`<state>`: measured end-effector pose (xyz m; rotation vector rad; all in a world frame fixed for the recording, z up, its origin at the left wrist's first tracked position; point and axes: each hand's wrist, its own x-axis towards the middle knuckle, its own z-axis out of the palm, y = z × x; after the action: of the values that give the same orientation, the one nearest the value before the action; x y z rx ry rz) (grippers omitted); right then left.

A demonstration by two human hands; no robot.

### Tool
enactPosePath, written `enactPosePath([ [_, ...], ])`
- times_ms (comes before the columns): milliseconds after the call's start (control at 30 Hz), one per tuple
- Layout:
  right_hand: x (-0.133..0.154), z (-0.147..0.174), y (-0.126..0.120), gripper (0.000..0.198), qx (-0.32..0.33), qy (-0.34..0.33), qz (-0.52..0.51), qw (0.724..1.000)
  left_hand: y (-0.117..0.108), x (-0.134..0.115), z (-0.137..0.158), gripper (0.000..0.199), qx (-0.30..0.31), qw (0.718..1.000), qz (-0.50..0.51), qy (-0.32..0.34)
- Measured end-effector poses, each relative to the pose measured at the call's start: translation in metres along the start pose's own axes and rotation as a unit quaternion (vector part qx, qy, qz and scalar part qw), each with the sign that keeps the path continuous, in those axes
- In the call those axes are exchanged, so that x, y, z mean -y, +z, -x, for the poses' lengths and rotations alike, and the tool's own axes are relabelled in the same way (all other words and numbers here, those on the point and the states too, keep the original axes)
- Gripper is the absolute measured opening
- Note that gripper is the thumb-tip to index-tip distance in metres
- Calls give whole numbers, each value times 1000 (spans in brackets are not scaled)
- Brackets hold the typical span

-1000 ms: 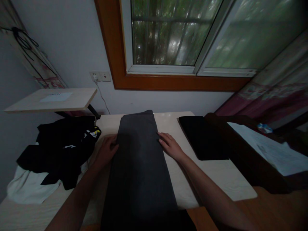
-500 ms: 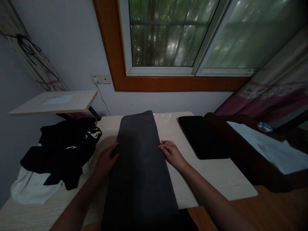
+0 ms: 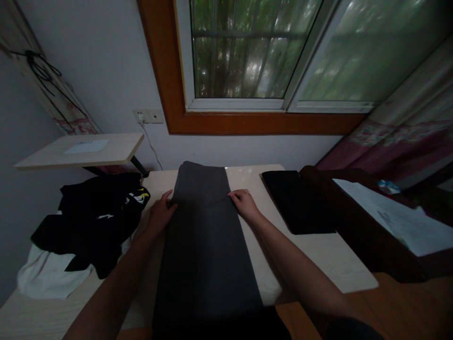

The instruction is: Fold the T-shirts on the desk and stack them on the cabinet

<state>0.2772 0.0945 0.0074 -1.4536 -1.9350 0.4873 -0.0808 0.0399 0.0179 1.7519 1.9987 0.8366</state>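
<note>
A long, dark grey folded garment (image 3: 208, 245) lies lengthwise over the pale wooden table (image 3: 314, 257), its near end passing toward my body. My left hand (image 3: 161, 215) is at its left edge, thumb resting on the cloth and index finger stretched out apart from it. At the right edge, a little farther up, my right hand (image 3: 245, 203) has its thumb and fingers pinched together on the cloth. The exact kind of garment cannot be made out.
A heap of black clothes (image 3: 95, 226) lies at the left on top of a white cloth (image 3: 49, 278). Behind it stands a small raised shelf (image 3: 120, 144) with a paper. A flat black folded item (image 3: 297, 203) lies to the right, beside a dark brown surface (image 3: 368, 236) bearing a large sheet.
Both hands have moved forward along the garment's edges toward its far end. The far end has shifted slightly, its left corner now standing higher. The other clothes have stayed put.
</note>
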Motion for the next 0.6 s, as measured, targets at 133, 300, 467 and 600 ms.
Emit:
enactPosePath([
  [133,-1,-26,4,30,1,28,-10,1000,5,0,-23,65,-19,1000,-12,-8],
  [300,-1,-50,8,25,-18,40,-4,999,12,-1,-50,64,-25,999,-16,-30],
  [467,-4,-58,12,27,-32,39,14,999,17,-2,-65,62,-43,998,-33,-45],
  [600,-4,-55,13,26,-35,28,25,999,18,0,-61,59,-54,998,-35,-24],
])
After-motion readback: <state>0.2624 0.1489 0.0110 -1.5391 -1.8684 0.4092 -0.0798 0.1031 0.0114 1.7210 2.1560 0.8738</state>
